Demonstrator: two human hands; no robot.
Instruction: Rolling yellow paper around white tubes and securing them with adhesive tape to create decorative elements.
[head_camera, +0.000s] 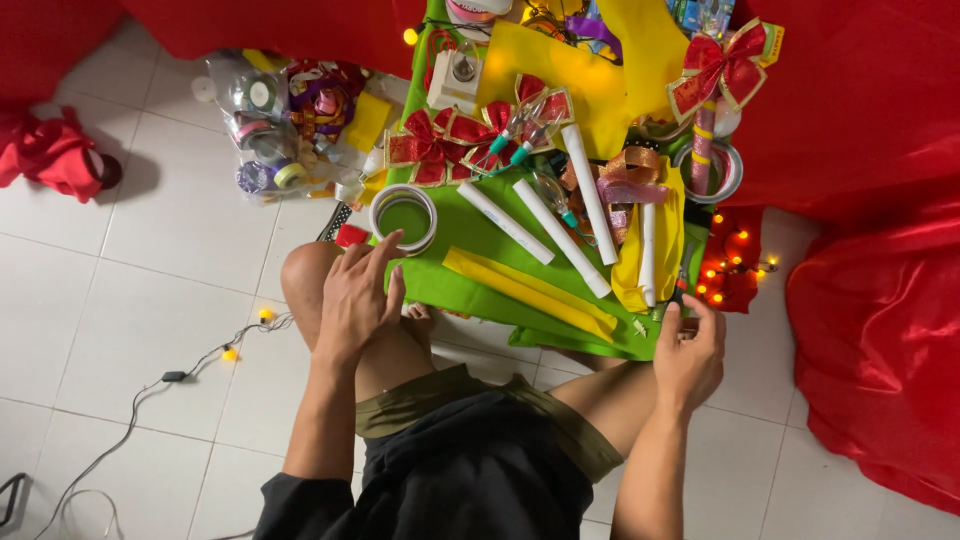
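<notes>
My left hand (357, 292) rests on my bent left knee, fingers spread, its fingertips close to a roll of clear tape (404, 219) on the green felt sheet (470, 240). My right hand (688, 352) is at the felt's near right corner, its fingers pinched on a small dark item that I cannot make out. Three white paper tubes (560, 235) lie side by side on the felt, with a yellow felt strip (530, 290) in front of them. Red and gold ribbon bows (440, 140) lie behind the tape.
A plastic bag of ribbon spools (275, 125) sits on the tiled floor at the left. A string of lit orange lights (735, 265) lies on red cloth at the right. Red satin fabric (870, 300) covers the right side. A cable (150, 385) crosses the floor.
</notes>
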